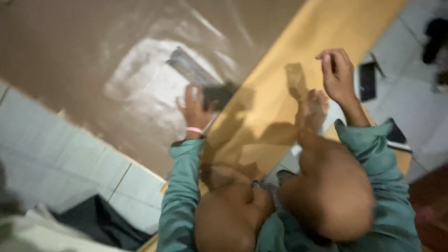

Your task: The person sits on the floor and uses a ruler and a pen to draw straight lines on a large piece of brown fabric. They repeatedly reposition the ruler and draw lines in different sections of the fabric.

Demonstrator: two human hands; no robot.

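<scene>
We count two hands, left hand (193, 109) and right hand (337, 74), one yellow board (280, 93), one clear plastic sheet (149, 88), and one dark flat tool (196, 72).

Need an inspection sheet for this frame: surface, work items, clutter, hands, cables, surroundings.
Surface: brown sheet with a glossy clear film over it, next to a yellow board; image blurred.
Work items: dark flat tool on the film, at the left hand.
Clutter: dark flat device on the floor by the right hand; dark cloth at lower left.
Hands: left hand on the tool, pink wristband; right hand raised, holding nothing, fingers curled.
Cables: nothing seen.
Surroundings: pale tiled floor; person's bare knees and teal sleeves in view.
</scene>
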